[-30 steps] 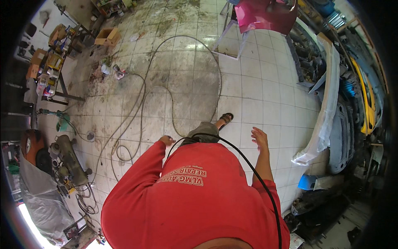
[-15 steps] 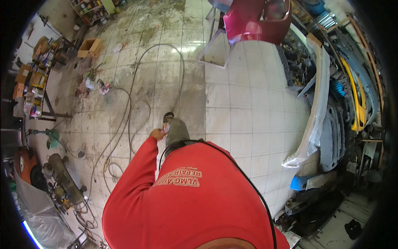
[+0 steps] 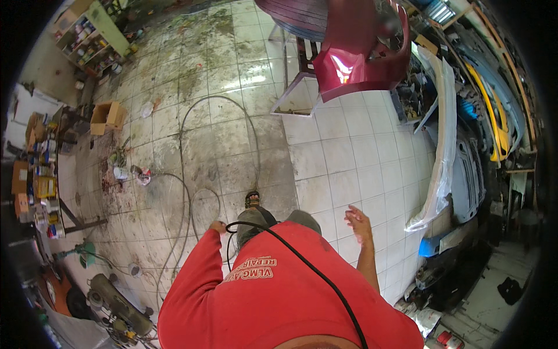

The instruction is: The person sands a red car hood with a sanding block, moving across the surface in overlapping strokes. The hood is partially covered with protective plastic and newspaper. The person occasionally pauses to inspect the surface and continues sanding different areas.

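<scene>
My left hand (image 3: 218, 227) hangs at my left side, just past the red sleeve cuff. Its fingers are hidden, so what it holds, if anything, does not show. A black cable (image 3: 302, 249) runs across my red shirt and loops close beside that hand. Out to my right, my right hand (image 3: 359, 225) is raised with nothing in it, its fingers apart and slightly bent. One sandalled foot (image 3: 252, 200) stands on the tiles ahead of me. Left of it, a long grey hose (image 3: 182, 145) lies in loops on the floor.
Ahead, a glossy maroon car bumper (image 3: 349, 75) rests on a metal stand (image 3: 290, 111). A plastic-wrapped bumper (image 3: 443, 145) and a yellow one (image 3: 494, 116) line the right. At left are a cardboard box (image 3: 108, 118), a cluttered table (image 3: 49, 186) and a compressor (image 3: 119, 305).
My right hand has come into view at the right. The left hand has drawn back closer to my body. The maroon bumper and stand show more fully, and the cable across my shirt has shifted.
</scene>
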The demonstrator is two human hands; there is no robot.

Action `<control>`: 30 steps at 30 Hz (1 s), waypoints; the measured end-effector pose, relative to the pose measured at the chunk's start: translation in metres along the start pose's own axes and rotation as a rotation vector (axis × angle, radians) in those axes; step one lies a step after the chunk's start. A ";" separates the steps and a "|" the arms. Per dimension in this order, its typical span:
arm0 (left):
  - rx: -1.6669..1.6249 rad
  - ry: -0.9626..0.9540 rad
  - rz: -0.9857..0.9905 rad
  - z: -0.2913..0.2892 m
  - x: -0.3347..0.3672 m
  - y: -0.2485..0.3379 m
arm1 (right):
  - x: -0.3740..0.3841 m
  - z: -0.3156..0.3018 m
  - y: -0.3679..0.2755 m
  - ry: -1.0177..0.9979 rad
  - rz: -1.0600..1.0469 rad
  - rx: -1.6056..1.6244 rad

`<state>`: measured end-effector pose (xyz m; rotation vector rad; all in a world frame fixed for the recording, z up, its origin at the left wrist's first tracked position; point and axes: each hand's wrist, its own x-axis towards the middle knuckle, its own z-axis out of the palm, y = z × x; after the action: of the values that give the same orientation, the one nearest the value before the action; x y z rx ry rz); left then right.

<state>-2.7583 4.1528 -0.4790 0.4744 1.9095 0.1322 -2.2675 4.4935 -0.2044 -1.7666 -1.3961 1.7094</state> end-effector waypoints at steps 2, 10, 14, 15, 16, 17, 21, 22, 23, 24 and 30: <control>0.154 0.051 0.097 -0.033 0.031 0.054 | -0.005 0.002 -0.028 0.082 0.065 0.021; 0.239 0.149 0.427 -0.103 0.175 0.328 | 0.022 -0.064 0.146 0.012 0.448 -0.260; -0.268 -0.100 0.242 -0.120 0.193 0.457 | 0.047 -0.070 0.069 0.102 0.489 -0.132; -0.293 -0.099 0.239 -0.126 0.197 0.486 | 0.056 -0.073 0.060 0.142 0.478 -0.089; -0.322 -0.100 0.230 -0.133 0.201 0.508 | 0.067 -0.080 0.056 0.174 0.446 -0.092; -0.376 -0.112 0.229 -0.140 0.205 0.531 | 0.073 -0.087 0.056 0.212 0.424 -0.087; -0.597 -0.119 0.281 -0.164 0.213 0.619 | 0.069 -0.098 0.029 0.307 0.469 0.016; -0.623 -0.095 0.294 -0.171 0.219 0.639 | 0.067 -0.096 0.025 0.320 0.493 0.055; -0.647 -0.074 0.309 -0.178 0.224 0.660 | 0.064 -0.097 0.019 0.335 0.523 0.039; -0.666 -0.053 0.333 -0.190 0.232 0.681 | 0.060 -0.095 0.029 0.358 0.524 0.076; -0.520 0.143 0.309 -0.187 0.309 0.732 | 0.063 -0.075 -0.052 0.355 0.749 0.023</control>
<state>-2.8332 4.9645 -0.4473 0.4061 1.8356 0.8609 -2.2341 4.5970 -0.1835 -2.6217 -0.5856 1.5623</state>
